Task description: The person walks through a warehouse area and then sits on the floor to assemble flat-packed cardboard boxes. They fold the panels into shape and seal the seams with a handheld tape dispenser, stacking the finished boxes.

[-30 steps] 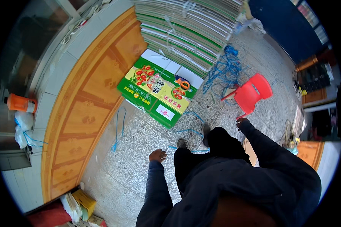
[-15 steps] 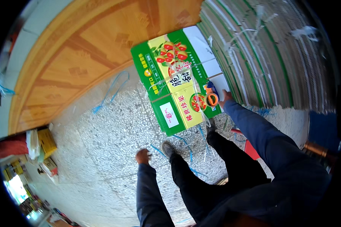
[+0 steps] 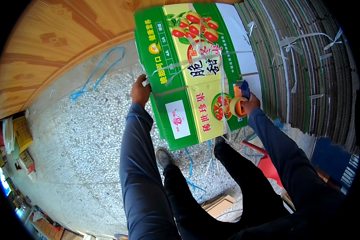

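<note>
A bundle of flat printed cartons (image 3: 180,132), green and yellow with red fruit pictures, lies before me, bound with a crossed whitish strap (image 3: 204,60). At its left edge is my left hand (image 3: 141,92), fingers closed at the place where the strap goes over the side. Whether they pinch the strap or the carton edge I cannot tell exactly. In my right hand (image 3: 251,105) is a tape dispenser (image 3: 243,90), blue and orange with a tape roll on it. It is held over the bundle's lower right corner.
Tall stacks of folded cardboard (image 3: 300,72) stand along the right. A wooden panel (image 3: 68,44) curves across the upper left. Blue strap pieces (image 3: 96,82) lie on the speckled floor (image 3: 84,140). A red stool-like thing (image 3: 270,168) and cardboard scraps (image 3: 219,206) are near my legs.
My left hand has moved from over the floor up to the bundle's left edge and closed there. The bundle looks larger and nearer. The dispenser stays in my right hand.
</note>
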Demonstrator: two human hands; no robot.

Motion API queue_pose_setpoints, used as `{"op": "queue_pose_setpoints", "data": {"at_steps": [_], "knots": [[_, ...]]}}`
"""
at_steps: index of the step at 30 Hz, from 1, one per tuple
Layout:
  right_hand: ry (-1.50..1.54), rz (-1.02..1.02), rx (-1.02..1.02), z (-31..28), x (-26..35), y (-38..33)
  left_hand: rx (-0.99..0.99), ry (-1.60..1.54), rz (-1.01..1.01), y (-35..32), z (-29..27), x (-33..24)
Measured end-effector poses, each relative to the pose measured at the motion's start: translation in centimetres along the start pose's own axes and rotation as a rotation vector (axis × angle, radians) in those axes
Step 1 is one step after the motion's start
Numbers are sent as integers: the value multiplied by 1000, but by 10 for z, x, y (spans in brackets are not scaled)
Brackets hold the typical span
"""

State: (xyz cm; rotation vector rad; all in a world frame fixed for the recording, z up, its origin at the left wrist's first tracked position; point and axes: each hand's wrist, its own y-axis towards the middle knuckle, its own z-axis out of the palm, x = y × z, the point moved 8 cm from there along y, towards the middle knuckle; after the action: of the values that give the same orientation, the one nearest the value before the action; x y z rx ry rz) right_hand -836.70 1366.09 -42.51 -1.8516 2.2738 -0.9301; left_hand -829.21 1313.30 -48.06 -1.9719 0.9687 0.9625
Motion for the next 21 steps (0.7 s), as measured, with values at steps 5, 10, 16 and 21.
{"op": "queue_pose_setpoints", "data": {"at_steps": [5, 10, 16, 21], "knots": [[80, 35, -104, 3, -4, -7, 15, 366, -50, 28, -27, 41], [248, -82, -96, 13, 16, -22, 148, 279, 102, 13, -31, 34], [188, -44, -62, 30, 16, -36, 97, -642, -434, -41, -32, 17], [366, 3, -3, 37, 6, -32, 196, -485, -423, -40, -41, 27]]}}
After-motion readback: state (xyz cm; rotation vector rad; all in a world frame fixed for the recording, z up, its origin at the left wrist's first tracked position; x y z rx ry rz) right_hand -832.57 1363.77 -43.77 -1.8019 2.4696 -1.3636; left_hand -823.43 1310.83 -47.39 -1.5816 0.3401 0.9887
